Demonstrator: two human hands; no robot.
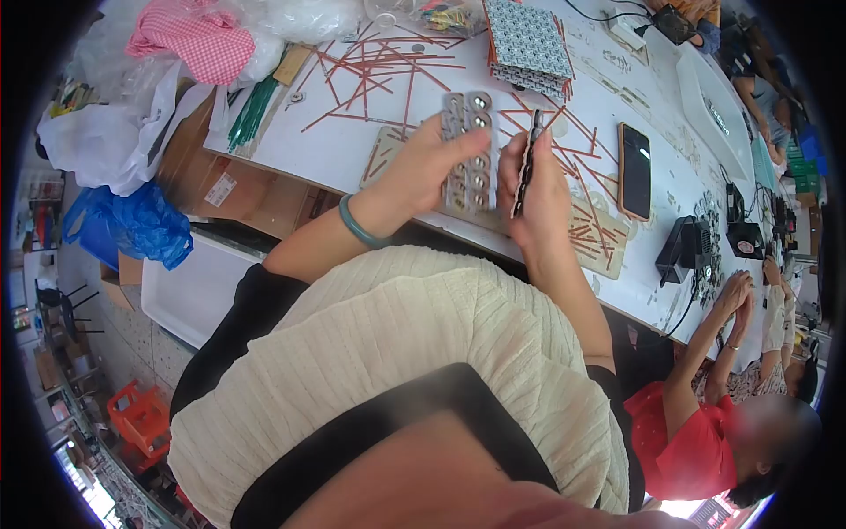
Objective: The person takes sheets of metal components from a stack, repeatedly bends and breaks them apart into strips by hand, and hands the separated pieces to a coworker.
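So the left hand had the silver panel pinched, thumb across the front and fingers tucked behind, while the right hand was closed on a dark strip turned nearly edge-on, so I couldn't tell what its face looked like. Both were up in the air just beside each other, over the near edge of the table. That's what would worry me: if either grip slipped, I reckon the thing could miss the table and end up on the floor. The panel carried rows of shiny round bits, and the thumb lay right over some of them, so if they weren't fixed hard (couldn't tell), pressing could knock one loose. With the two that close, a careless swing could also make them clack or snag. Then there's the mess of red sticks scattered beyond the hands, plus more on the right board; a small part dropped in there would probably be a pain to find. The phone lay near enough to the right hand that a wide elbow might shove it.
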